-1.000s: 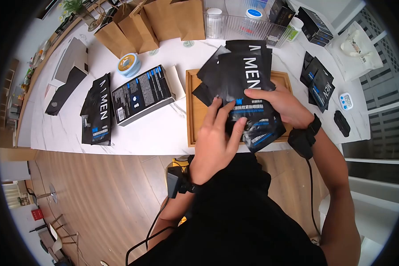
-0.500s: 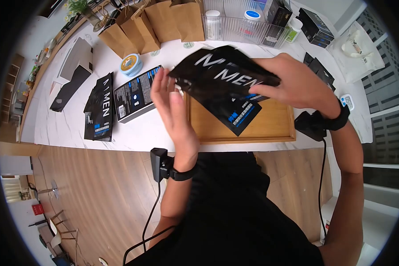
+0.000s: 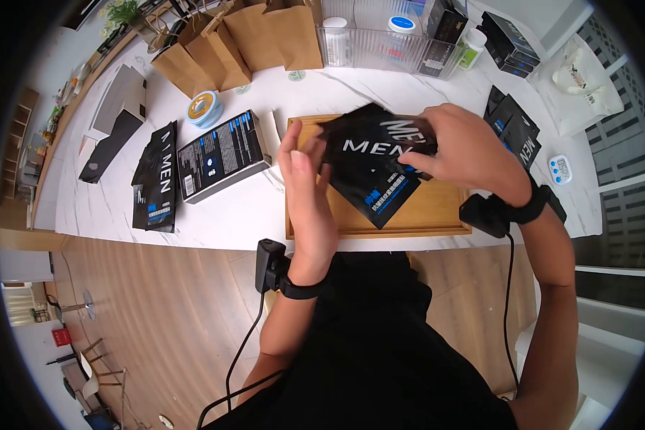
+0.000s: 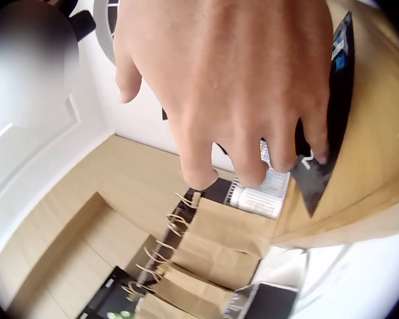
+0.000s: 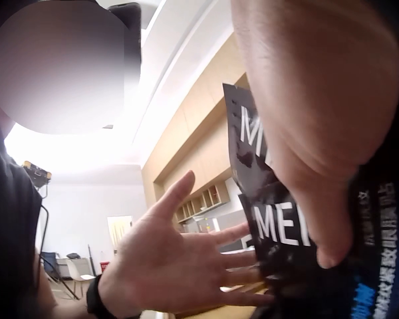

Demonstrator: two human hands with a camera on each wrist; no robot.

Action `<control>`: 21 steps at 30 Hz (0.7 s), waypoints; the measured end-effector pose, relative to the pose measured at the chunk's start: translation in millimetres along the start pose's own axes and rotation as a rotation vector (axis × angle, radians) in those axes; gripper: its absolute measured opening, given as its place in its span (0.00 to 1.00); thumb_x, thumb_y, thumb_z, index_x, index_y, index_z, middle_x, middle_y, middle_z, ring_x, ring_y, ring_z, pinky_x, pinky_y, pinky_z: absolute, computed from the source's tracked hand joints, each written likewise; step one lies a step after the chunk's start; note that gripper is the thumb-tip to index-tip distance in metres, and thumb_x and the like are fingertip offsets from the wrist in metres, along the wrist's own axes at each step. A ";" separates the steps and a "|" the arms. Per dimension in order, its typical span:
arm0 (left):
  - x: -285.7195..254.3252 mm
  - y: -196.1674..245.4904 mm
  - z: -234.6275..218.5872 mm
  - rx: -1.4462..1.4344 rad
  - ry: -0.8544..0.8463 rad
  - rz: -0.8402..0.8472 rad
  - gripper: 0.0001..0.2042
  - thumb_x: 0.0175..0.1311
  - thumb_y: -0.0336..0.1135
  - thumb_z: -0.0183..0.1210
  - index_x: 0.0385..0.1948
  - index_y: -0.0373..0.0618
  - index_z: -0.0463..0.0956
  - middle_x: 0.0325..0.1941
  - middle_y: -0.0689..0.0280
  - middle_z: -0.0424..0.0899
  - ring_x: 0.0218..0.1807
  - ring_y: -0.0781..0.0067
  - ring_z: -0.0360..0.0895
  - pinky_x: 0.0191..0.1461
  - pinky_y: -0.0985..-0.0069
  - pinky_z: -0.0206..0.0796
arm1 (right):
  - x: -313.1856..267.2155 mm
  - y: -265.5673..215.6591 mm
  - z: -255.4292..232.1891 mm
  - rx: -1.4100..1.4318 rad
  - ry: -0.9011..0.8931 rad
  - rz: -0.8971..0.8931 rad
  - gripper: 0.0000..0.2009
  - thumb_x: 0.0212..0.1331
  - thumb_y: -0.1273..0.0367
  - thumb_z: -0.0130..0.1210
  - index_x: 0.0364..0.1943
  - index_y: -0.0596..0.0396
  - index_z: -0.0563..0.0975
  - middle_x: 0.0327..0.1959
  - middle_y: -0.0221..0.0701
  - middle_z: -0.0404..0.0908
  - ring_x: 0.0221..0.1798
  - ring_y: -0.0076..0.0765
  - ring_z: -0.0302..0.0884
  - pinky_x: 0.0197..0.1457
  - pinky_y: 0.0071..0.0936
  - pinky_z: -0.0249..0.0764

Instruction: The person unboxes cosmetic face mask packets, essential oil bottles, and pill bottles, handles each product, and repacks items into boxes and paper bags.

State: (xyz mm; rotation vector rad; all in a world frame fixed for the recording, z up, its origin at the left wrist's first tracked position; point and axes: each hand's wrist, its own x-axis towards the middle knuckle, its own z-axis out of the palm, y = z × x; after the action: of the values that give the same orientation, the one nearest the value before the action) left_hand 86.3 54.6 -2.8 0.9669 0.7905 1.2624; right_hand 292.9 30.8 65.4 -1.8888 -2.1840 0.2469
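My right hand [image 3: 473, 152] grips a fanned bunch of black foil sachets [image 3: 375, 175] by its right side, thumb on the front with the white "MEN" lettering. The sachets are held over a wooden tray [image 3: 441, 211]. At their left edge is my left hand [image 3: 309, 208], its fingers extended and the thumb apart. In the right wrist view the left palm [image 5: 166, 266] faces the sachets [image 5: 279, 226], fingertips right at their edge. The left wrist view shows the back of the left hand [image 4: 233, 80] beside a sachet [image 4: 336, 119].
To the left lie more black sachets [image 3: 155, 179], a black printed box [image 3: 226, 154] and a round blue tub [image 3: 204, 109]. Paper bags [image 3: 272, 36] and a clear organiser [image 3: 373, 61] stand behind. Right of the tray are another sachet pile [image 3: 514, 125] and a small timer [image 3: 560, 170].
The sachets went from nearly upright to tilted in the right hand. My left hand let go of their lower part, swung out left, then came back to their left edge.
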 end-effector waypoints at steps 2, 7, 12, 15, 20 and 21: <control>-1.8 2.0 2.7 0.123 0.011 0.105 0.39 0.70 0.68 0.43 0.72 0.47 0.54 0.71 0.55 0.64 0.73 0.56 0.58 0.74 0.53 0.44 | -3.6 -9.9 -11.8 -0.044 -0.021 -0.045 0.22 0.51 0.59 0.68 0.47 0.58 0.81 0.37 0.40 0.83 0.44 0.50 0.79 0.50 0.41 0.73; -5.7 19.7 20.0 0.573 -0.030 0.948 0.61 0.41 0.70 0.71 0.72 0.36 0.50 0.74 0.45 0.58 0.77 0.49 0.52 0.78 0.52 0.37 | -7.9 -27.8 -7.1 -0.129 0.028 -0.172 0.11 0.52 0.68 0.62 0.39 0.54 0.83 0.29 0.42 0.82 0.41 0.51 0.81 0.43 0.44 0.76; 12.5 0.8 29.6 0.704 0.055 0.650 0.41 0.49 0.40 0.74 0.65 0.34 0.62 0.65 0.49 0.69 0.70 0.39 0.59 0.74 0.50 0.46 | -5.3 -26.9 14.3 -0.062 -0.078 -0.011 0.19 0.46 0.58 0.68 0.40 0.55 0.82 0.32 0.41 0.84 0.42 0.51 0.82 0.44 0.44 0.77; 18.0 -4.3 12.0 0.481 0.092 0.473 0.38 0.56 0.43 0.72 0.64 0.34 0.62 0.62 0.44 0.69 0.67 0.54 0.63 0.71 0.61 0.53 | -15.5 -17.8 11.3 0.029 -0.024 0.017 0.27 0.46 0.55 0.70 0.50 0.54 0.80 0.42 0.41 0.84 0.50 0.51 0.79 0.52 0.41 0.75; 26.5 3.8 -9.2 0.424 0.009 0.202 0.37 0.61 0.45 0.70 0.63 0.30 0.62 0.58 0.47 0.72 0.60 0.60 0.69 0.68 0.68 0.57 | -27.2 -7.6 18.2 0.080 -0.023 0.048 0.30 0.47 0.53 0.71 0.54 0.54 0.80 0.44 0.40 0.85 0.51 0.50 0.79 0.54 0.39 0.75; 27.1 5.2 -10.0 0.465 -0.005 0.161 0.38 0.60 0.46 0.71 0.64 0.30 0.62 0.58 0.47 0.72 0.60 0.60 0.69 0.68 0.68 0.57 | -30.3 -8.6 20.5 0.096 0.036 0.035 0.29 0.47 0.54 0.70 0.54 0.52 0.80 0.42 0.40 0.85 0.50 0.51 0.80 0.53 0.40 0.75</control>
State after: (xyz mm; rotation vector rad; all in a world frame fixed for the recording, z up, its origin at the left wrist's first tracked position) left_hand 79.4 83.0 -1.3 1.4293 1.0451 1.2357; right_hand 282.8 0.2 46.0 -1.8660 -2.0796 0.3159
